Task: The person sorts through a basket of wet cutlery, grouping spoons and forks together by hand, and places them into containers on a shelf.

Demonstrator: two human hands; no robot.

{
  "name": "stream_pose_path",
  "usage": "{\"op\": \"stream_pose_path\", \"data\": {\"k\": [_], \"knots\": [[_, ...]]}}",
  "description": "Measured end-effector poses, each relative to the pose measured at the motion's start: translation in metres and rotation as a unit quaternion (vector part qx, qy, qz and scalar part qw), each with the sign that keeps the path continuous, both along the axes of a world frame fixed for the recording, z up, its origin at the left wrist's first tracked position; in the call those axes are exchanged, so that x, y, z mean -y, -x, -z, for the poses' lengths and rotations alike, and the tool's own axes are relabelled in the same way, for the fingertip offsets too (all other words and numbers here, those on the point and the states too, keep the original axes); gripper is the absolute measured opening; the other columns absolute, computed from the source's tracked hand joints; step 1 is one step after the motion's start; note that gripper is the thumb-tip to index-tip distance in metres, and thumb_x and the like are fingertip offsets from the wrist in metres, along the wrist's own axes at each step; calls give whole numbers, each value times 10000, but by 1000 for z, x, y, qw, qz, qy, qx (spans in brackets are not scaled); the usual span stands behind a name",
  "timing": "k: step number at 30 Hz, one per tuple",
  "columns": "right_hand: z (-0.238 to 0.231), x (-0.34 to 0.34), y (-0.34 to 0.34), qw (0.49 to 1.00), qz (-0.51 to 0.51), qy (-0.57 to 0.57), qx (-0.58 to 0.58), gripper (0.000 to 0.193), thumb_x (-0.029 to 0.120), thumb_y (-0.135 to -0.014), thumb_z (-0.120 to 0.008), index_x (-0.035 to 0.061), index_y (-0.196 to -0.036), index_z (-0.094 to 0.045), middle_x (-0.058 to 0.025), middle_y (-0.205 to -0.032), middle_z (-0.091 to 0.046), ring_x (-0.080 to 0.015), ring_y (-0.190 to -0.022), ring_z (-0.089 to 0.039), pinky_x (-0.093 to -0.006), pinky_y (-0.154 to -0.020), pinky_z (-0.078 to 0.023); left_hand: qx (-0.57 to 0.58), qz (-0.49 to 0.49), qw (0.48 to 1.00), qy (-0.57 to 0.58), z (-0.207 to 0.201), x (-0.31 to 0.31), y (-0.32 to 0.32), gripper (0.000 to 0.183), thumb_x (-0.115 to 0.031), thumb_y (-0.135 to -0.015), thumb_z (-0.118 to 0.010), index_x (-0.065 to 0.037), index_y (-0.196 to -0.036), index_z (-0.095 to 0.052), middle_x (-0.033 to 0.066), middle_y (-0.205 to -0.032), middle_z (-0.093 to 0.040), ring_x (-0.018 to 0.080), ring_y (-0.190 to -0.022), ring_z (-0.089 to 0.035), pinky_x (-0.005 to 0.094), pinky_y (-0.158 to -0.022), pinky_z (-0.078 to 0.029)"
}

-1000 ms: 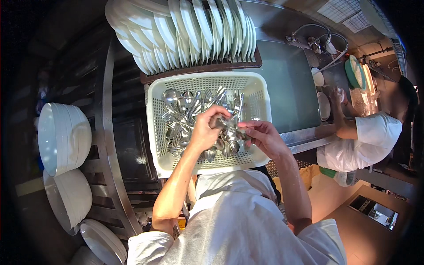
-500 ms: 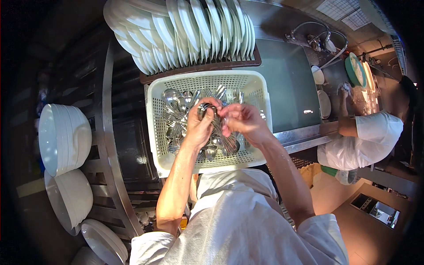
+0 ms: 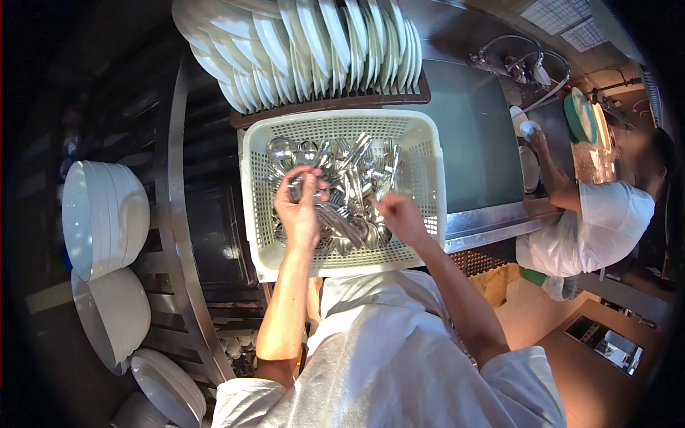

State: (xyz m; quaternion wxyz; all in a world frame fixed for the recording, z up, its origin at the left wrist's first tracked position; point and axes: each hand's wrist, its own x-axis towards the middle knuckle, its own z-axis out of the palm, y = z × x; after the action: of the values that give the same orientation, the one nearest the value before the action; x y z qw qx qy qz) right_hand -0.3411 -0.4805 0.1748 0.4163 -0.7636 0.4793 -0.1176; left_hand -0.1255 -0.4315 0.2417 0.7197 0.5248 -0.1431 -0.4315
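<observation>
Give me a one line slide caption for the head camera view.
Left hand grips cutlery over a white basket; right hand reaches in.

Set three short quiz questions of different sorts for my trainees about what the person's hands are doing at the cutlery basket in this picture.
1. True or false: the left hand grips a bundle of cutlery over the white basket.
2. Multiple choice: what stands upright in the rack just beyond the basket? A) glasses B) white plates C) pans
3. Short answer: where is the right hand?

Key
1. True.
2. B.
3. Inside the basket, its fingers down among the loose spoons and forks; whether it grips any cannot be told.
</observation>
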Motion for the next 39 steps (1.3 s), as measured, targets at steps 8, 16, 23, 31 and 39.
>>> {"op": "stream_pose_path", "data": {"k": [8, 16, 23, 31, 39], "knots": [[-3, -21, 10, 965, -92, -1, -246, 183, 233, -839, -655, 62, -898, -682, -185, -802, -677, -390, -800, -666, -489, -716, -517, 21, 1, 1000, 10, -4, -7, -36, 103, -59, -902, -675, -17, -991, -642, 57, -780, -634, 93, -581, -527, 215, -477, -401], [-130, 36, -23, 966, -156, 196, -60, 171, 53, -819, -587, 40, -990, -581, -161, -886, -661, -369, -807, -642, -471, -694, -501, 171, 131, 976, 4, -15, 9, -6, 339, 19, -719, -814, -45, -1014, -662, -12, -862, -634, 48, -708, -536, 199, -603, -438], [-131, 39, -50, 970, -135, 60, 195, 134, 30, -867, -620, 10, -997, -646, -123, -1046, -660, -209, -875, -668, -301, -735, -520, 323, 291, 898, -73, -36, 16, -9, 332, -5, -725, -814, 0, -993, -617, 9, -912, -646, 53, -831, -561, 215, -731, -458], [0, -10, 28, 965, -107, -44, -236, 317, 331, -868, -644, 19, -895, -691, -199, -757, -676, -361, -769, -677, -444, -725, -536, 112, 128, 985, 11, -15, 16, -15, 299, 145, -842, -523, -10, -1096, -551, 183, -1019, -672, 216, -840, -691, 306, -756, -562], [-92, 42, 3, 961, -127, 209, -131, 122, 136, -855, -615, 18, -884, -611, -167, -897, -640, -373, -769, -645, -461, -676, -519, 273, 134, 951, -62, -24, 16, -22, 249, 2, -780, -768, -20, -991, -638, 36, -960, -634, 87, -846, -577, 228, -766, -476]]}}
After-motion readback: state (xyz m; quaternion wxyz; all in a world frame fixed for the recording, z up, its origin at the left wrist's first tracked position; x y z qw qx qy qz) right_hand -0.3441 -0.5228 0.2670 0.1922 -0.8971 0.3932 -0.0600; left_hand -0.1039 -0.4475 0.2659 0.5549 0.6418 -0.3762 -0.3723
